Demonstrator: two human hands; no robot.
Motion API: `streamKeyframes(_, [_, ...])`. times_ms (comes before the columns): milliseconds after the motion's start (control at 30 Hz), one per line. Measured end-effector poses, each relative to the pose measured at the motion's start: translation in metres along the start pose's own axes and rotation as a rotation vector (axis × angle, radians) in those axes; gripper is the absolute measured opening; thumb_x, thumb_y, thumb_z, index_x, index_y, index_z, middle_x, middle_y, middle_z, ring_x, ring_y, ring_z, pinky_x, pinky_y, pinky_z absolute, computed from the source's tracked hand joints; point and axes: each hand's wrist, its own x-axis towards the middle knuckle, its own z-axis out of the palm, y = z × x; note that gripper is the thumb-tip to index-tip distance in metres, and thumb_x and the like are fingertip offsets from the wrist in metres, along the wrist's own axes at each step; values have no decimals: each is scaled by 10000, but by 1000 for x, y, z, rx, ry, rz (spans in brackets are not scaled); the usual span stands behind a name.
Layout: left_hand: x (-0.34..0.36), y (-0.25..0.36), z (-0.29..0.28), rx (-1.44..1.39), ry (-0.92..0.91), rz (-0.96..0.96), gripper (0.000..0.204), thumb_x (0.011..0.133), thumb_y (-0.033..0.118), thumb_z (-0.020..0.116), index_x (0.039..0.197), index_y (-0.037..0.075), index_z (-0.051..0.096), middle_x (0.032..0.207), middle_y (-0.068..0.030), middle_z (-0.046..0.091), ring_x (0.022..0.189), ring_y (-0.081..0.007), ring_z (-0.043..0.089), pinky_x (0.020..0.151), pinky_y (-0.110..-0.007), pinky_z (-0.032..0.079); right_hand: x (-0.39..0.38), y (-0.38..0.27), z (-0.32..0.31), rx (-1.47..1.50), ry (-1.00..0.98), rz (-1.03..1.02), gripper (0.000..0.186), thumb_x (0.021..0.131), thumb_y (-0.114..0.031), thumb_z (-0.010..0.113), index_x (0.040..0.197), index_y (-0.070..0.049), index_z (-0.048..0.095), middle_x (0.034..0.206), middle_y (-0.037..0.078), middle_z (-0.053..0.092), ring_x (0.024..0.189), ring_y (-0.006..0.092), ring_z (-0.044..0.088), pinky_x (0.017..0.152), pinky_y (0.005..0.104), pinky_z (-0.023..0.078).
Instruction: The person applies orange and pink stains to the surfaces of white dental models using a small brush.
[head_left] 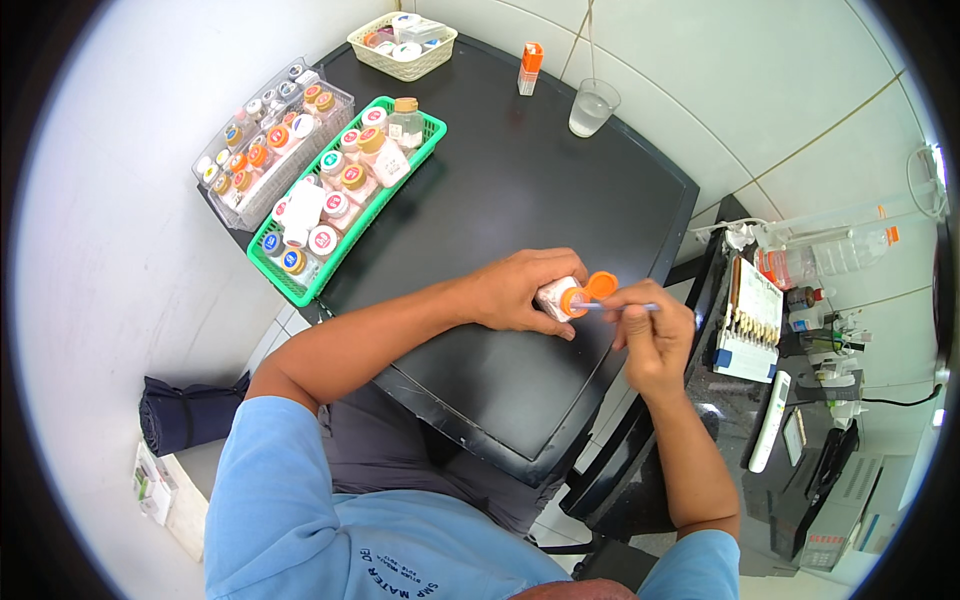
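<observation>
Over the near part of the black table, my left hand (pixel 522 290) is closed round a small bottle (pixel 550 298) with a whitish body and an orange neck. The bottle lies tilted, its mouth toward my right hand. An orange cap (pixel 602 285) stands off the neck beside my right fingertips; whether it is hinged to the bottle or held, I cannot tell. My right hand (pixel 655 338) pinches a thin pale rod (pixel 642 307), whose tip reaches to the bottle's mouth. What the tip looks like is hidden.
A green basket (pixel 375 212) of capped jars stands on the table's left, beside a clear bin (pixel 342 103) of small bottles. Farther back are a cream basket (pixel 408 68), an orange-and-white box (pixel 530 70) and a glass of water (pixel 594 108). A dark counter (pixel 725 440) with a shade guide (pixel 750 320) lies right.
</observation>
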Motion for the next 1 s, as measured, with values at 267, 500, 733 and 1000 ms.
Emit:
streamKeyframes(267, [-1,6,-2,-105,-34,-152,619,856,296,1006,1288,66,627,988,-61,718,857,-229,708,744,-378,556,-1,2,-1,-57,19,-63,217,1149,-122,631,1125,3,806,890,100,756,596,91,623,533,246,481])
streamKeyframes(500, [-2,16,-6,-169,-73,-212,480,964,145,830,1359,18,587,1258,-132,633,1078,-241,660,894,-380,543,-2,-3,5,-89,88,-45,194,1134,-77,633,1098,17,800,897,108,756,606,94,631,536,245,489])
streamKeyframes(733, [-2,1,-2,-68,-42,-14,509,976,84,763,1451,22,593,1267,-130,592,1142,-287,605,995,-408,502,-1,1,3,-55,135,-6,205,1142,-101,637,1102,30,789,883,99,748,604,96,634,534,248,493])
streamKeyframes(1000, [-3,-4,-3,-54,-53,-72,549,992,157,832,1467,27,589,1312,-134,589,1207,-301,609,1036,-411,505,-1,2,1,-52,72,52,256,1170,-162,617,1109,27,779,869,98,756,570,88,617,526,239,476])
